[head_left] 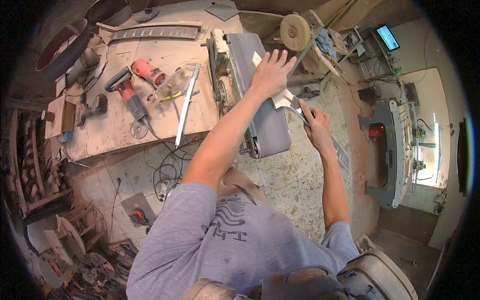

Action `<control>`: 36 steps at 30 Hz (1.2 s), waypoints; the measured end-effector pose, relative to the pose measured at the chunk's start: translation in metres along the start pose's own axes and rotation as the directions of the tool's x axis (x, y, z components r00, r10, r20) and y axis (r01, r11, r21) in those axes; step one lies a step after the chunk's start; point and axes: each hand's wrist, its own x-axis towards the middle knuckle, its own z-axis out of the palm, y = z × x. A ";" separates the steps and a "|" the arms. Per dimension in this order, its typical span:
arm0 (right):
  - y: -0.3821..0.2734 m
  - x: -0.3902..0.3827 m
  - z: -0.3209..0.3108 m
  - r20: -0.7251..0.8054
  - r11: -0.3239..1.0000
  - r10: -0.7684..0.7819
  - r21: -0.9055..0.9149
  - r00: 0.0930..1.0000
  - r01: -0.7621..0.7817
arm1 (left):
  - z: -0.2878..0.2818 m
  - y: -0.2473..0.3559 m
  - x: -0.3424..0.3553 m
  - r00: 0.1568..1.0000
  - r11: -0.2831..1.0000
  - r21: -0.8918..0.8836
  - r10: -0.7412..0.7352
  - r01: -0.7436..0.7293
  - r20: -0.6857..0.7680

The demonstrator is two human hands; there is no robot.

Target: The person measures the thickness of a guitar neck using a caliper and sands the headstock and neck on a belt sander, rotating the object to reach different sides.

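Note:
A pale wooden guitar neck [284,98] lies slantwise across the grey belt of a belt sander [270,131]. My left hand [270,75] rests on its light end, fingers stretched out and spread, pressing from above. Beyond the belt's right side, my right hand [316,124] is closed round the neck. A dark fretted strip [340,152] of it shows past my right wrist; my fingers hide the part between. Whether the belt is running I cannot tell.
On the dusty workbench [100,137] at left lie a caliper [186,107], a red angle grinder [131,100], another red power tool [147,71], a cordless drill [91,109] and a fretted board [155,33]. A round buffing wheel [295,32] stands beyond the sander. Cables [172,167] trail on the floor.

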 end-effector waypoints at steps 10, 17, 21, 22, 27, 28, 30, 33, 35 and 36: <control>0.004 0.013 0.005 0.025 0.999 0.017 0.038 1.000 -0.018 | -0.011 0.000 -0.001 0.995 0.995 0.033 -0.096 0.095 0.024; 0.005 0.016 0.005 0.005 0.999 0.016 0.049 1.000 -0.016 | -0.014 -0.003 -0.003 0.995 0.995 0.023 -0.099 0.099 0.005; 0.008 0.015 0.009 -0.022 0.998 0.007 0.061 1.000 -0.005 | -0.015 -0.006 -0.003 0.996 0.996 0.030 -0.089 0.089 0.015; 0.009 0.014 0.010 -0.031 0.997 0.010 0.071 0.999 -0.008 | -0.014 -0.006 -0.003 0.996 0.996 0.028 -0.088 0.087 0.016; 0.015 0.012 0.015 -0.090 0.998 -0.004 0.066 0.996 0.010 | -0.014 -0.005 -0.002 0.997 0.996 0.054 -0.079 0.078 0.022; 0.016 0.012 0.015 -0.087 0.997 -0.005 0.070 0.996 0.011 | -0.015 -0.005 -0.001 0.996 0.995 0.059 -0.084 0.083 0.020; 0.017 0.013 0.014 -0.081 0.997 -0.008 0.078 0.997 0.014 | -0.017 -0.003 -0.002 0.997 0.996 0.053 -0.079 0.078 0.024; 0.020 0.013 0.015 -0.122 0.995 -0.028 0.090 0.992 0.039 | -0.016 -0.003 0.000 0.997 0.996 0.051 -0.070 0.069 0.016; 0.022 0.012 0.014 -0.088 0.995 -0.018 0.096 0.996 0.027 | -0.014 -0.001 0.002 0.998 0.996 0.049 -0.070 0.069 0.013; 0.022 0.012 0.013 -0.072 0.995 -0.013 0.099 0.997 0.020 | -0.013 -0.001 0.002 0.997 0.996 0.049 -0.071 0.070 0.015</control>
